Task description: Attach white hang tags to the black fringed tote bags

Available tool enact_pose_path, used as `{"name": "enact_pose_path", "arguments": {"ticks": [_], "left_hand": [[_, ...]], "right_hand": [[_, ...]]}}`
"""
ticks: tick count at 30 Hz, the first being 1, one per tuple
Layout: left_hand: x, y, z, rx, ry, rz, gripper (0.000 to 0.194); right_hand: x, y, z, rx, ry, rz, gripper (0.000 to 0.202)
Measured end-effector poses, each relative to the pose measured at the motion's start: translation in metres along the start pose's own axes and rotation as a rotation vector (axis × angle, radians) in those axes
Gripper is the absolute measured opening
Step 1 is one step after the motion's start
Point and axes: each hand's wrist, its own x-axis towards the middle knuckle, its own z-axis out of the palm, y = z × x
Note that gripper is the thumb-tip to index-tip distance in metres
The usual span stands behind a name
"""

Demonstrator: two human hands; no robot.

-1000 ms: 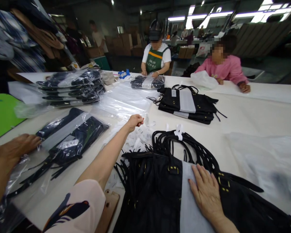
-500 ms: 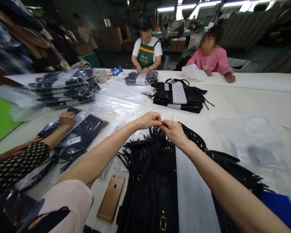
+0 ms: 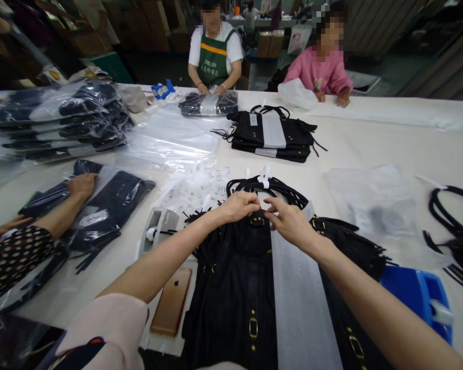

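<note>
My left hand (image 3: pixel 242 206) is closed in a pinch over the upper part of a black bag (image 3: pixel 231 288). A tiny red spot shows at its fingertips, too small to name. Close beside it, my right hand (image 3: pixel 289 221) has its thumb and forefinger apart, with nothing visible between them. The bag lies flat, with fringes, brass buckles and a pale wrapping strip (image 3: pixel 299 303) down its middle. Behind my hands the bag's dark handles (image 3: pixel 289 189) are gathered, and a white tag (image 3: pixel 263 180) sits on them.
White tags (image 3: pixel 195 185) lie heaped behind my left forearm. A gold phone (image 3: pixel 172 303) and grey tape dispenser (image 3: pixel 160 228) are left, a blue dispenser (image 3: pixel 412 295) right. A co-worker's hand (image 3: pixel 83 186) rests on a bagged item. Two people work opposite, near stacked black bags (image 3: pixel 273 136).
My fingertips were together and have parted; the right thumb and forefinger have opened. My view has tilted down and turned right, bringing the dispensers into sight.
</note>
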Motion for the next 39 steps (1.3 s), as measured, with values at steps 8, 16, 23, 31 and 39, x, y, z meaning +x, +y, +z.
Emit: {"name": "enact_pose_path", "arguments": {"ticks": [8,16,23,31,39], "left_hand": [[-0.001,-0.025,0.042,-0.104,0.091,-0.573,0.015],[0.01,-0.041,0.054,0.231,0.154,-0.34,0.032],[0.043,-0.063,0.042,-0.125,0.244,-0.34,0.016],[0.031,-0.049,0.028,-0.405,0.148,-0.365,0.012],[0.027,-0.059,0.029,0.239,0.039,-0.027,0.012]], "right_hand": [[-0.009,0.024,0.02,0.174,-0.058,0.114,0.018],[-0.027,0.041,0.037,0.233,0.081,0.157,0.02],[-0.024,0.037,0.037,0.007,0.1,0.12,0.022],[-0.007,0.025,0.054,-0.329,0.006,0.113,0.028],[0.002,0.011,0.062,-0.362,-0.003,0.085,0.027]]}}
